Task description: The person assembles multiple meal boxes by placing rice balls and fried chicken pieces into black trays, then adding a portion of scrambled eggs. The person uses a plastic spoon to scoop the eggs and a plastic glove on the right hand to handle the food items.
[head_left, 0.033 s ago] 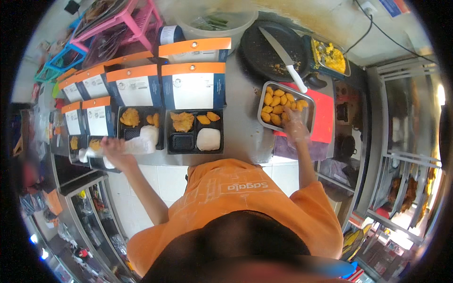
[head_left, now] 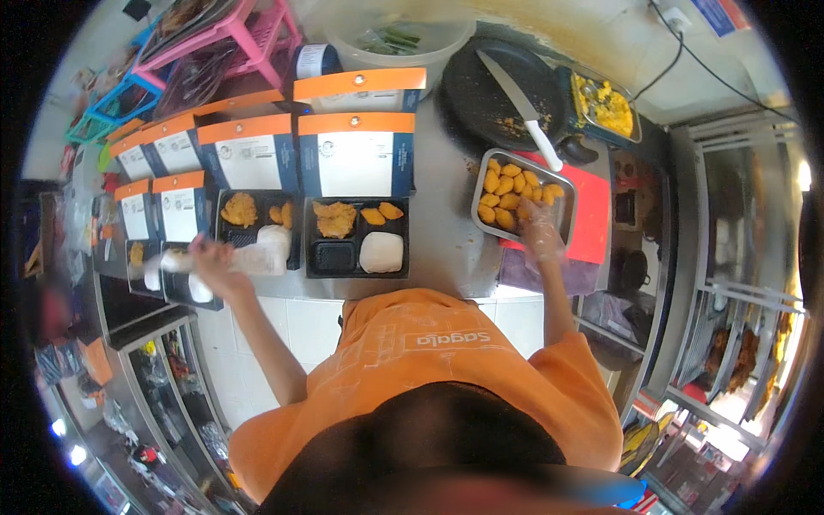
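My right hand (head_left: 541,233), in a clear plastic glove, reaches into a metal tray (head_left: 483,225) of golden fried nuggets (head_left: 506,183), its fingers closed on a nugget at the front side. My left hand (head_left: 215,262) hovers over the meal boxes at the left; its fingers are smeared, and translucent white wrapping shows on both sides of it. Closest to me, an open black box (head_left: 314,273) holds a piece of fried chicken (head_left: 335,220), two nuggets (head_left: 382,213) and a white wrapped block (head_left: 381,252); one compartment is bare. Similar boxes stand left of it, partly hidden by my left hand.
A knife (head_left: 511,86) lies across a black pan (head_left: 463,81) behind the tray. Beside them are a red board (head_left: 592,206), a purple cloth (head_left: 549,275) and a dish of yellow food (head_left: 608,110). A clear tub (head_left: 386,39) and pink rack (head_left: 249,47) stand at the back.
My left hand has shifted slightly to the right and up, uncovering more of the white pack beneath it. My right hand stays in the tray. The whole view has moved slightly.
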Tool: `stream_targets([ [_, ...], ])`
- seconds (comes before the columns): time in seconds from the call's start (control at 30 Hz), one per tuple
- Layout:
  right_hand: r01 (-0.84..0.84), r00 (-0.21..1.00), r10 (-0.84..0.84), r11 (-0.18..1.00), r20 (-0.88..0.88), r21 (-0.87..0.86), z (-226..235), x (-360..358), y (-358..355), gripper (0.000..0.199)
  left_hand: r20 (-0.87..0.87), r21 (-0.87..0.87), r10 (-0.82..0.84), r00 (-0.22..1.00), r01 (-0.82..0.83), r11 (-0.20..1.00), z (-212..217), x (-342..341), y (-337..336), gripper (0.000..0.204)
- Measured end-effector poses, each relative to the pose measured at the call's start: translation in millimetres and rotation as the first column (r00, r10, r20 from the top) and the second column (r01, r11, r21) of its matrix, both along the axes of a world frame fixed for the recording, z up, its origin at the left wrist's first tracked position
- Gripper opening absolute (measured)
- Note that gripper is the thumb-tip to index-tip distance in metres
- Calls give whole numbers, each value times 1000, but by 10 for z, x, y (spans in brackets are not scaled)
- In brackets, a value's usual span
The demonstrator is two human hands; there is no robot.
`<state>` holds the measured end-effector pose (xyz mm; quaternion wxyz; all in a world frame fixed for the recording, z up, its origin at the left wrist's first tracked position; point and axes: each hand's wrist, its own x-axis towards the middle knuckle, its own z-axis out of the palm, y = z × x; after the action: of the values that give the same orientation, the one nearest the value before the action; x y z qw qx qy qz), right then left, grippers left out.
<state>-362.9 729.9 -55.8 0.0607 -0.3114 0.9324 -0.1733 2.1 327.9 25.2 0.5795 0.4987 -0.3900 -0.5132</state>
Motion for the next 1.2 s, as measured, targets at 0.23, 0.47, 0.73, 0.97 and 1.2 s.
stream_targets([
  [0.23,100,985,-50,946,166,-309,-49,-283,142,43,899,-257,-217,380,860,441,-92,-1523,31,31],
  [0.47,797,437,535,141,723,-587,465,-217,-128,47,973,81,-231,10,920,383,-258,-2465,-89,45],
  [0.73,671,306,506,486,806,-560,276,-235,-1345,40,917,-326,-95,388,864,383,-165,-1547,603,34],
  [0.97,-374,750,625,671,217,-640,76,40,-2805,28,884,-322,-220,414,877,357,-232,-1007,955,37],
  [1.2,-511,842,534,740,-80,-437,185,112,-2569,31,849,-396,-189,494,830,393,-227,-1041,936,38],
])
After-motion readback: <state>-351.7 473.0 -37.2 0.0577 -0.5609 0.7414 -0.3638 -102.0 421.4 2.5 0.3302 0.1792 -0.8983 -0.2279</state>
